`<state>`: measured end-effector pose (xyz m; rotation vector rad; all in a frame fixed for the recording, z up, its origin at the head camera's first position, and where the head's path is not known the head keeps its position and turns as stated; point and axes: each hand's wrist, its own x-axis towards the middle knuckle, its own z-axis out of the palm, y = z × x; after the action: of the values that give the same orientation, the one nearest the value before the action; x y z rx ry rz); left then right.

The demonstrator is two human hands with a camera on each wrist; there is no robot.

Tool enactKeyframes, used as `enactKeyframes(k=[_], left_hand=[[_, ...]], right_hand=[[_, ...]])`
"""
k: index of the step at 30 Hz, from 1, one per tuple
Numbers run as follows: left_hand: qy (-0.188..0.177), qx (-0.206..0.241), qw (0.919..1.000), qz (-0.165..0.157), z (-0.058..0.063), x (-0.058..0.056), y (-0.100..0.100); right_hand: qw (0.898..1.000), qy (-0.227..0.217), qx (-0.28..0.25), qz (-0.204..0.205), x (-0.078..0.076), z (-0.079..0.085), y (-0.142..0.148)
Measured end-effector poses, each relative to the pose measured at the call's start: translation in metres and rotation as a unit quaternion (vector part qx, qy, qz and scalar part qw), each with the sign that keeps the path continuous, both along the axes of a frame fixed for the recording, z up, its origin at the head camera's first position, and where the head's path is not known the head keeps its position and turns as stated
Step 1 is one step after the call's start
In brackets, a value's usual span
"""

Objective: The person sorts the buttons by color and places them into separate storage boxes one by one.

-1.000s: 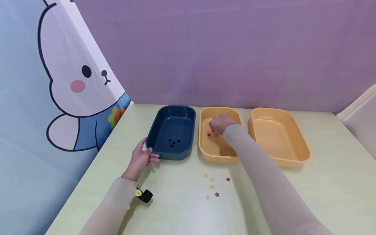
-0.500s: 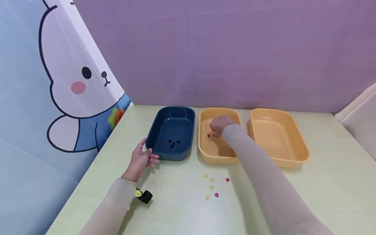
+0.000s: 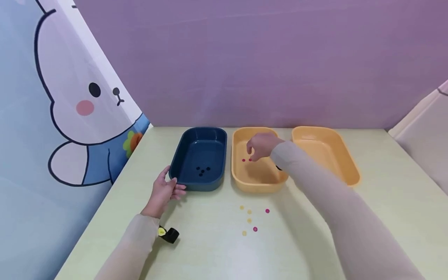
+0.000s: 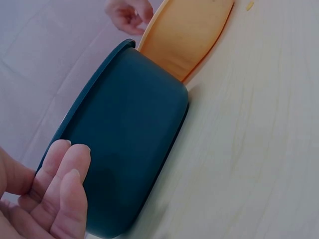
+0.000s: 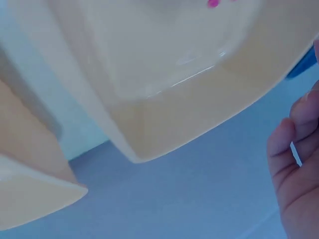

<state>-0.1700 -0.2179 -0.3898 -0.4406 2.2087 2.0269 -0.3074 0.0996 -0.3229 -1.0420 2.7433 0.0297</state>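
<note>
My left hand (image 3: 163,193) holds the near left corner of a dark blue tray (image 3: 203,186). Its bent fingers (image 4: 75,172) lie against the outer wall in the left wrist view, with the thumb at the rim. Several small black discs (image 3: 202,171) lie inside that tray. Over the middle yellow tray (image 3: 259,188) hovers my right hand (image 3: 262,145), fingers loosely curled, nothing seen between them. Two small pink discs (image 3: 244,160) rest on this tray's floor, just left of the fingertips. Nearer me on the table are several pale yellow discs (image 3: 249,221) and two more pink discs (image 3: 267,210).
To the right stands another yellow tray (image 3: 350,175), partly hidden by my right sleeve (image 3: 322,198). A purple cloth (image 3: 245,66) hangs behind the table. A black strap device (image 3: 171,235) sits at my left wrist.
A second pink disc has come into sight in the middle tray. My right hand has lifted slightly and its fingers have loosened. The left hand stays at the blue tray; the head view has shifted slightly.
</note>
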Motion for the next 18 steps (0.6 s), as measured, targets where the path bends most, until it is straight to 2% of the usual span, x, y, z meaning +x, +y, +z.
enactKeyframes(k=[4,6,8,12,15,18], left_hand=[[-0.003,-0.001,1.0000,0.001,0.000,0.001,0.000],[-0.003,0.001,1.0000,0.001,0.000,0.000,0.000],[-0.002,0.001,1.0000,0.001,-0.001,0.000,0.000],[-0.003,0.002,1.0000,0.001,-0.001,-0.001,0.000],[-0.007,-0.002,1.0000,0.001,-0.001,-0.001,0.000],[-0.009,-0.003,1.0000,0.001,0.000,0.000,0.000]], right_hand=[[0.997,-0.057,-0.049,0.021,0.020,0.008,0.002],[0.991,-0.098,-0.089,0.032,0.032,0.010,0.004],[0.981,-0.141,-0.132,0.036,0.044,0.010,0.008],[0.953,-0.220,-0.207,0.026,0.067,0.006,0.018],[0.943,-0.238,-0.232,0.026,0.079,0.000,0.027],[0.938,-0.243,-0.245,0.025,0.086,-0.006,0.037]])
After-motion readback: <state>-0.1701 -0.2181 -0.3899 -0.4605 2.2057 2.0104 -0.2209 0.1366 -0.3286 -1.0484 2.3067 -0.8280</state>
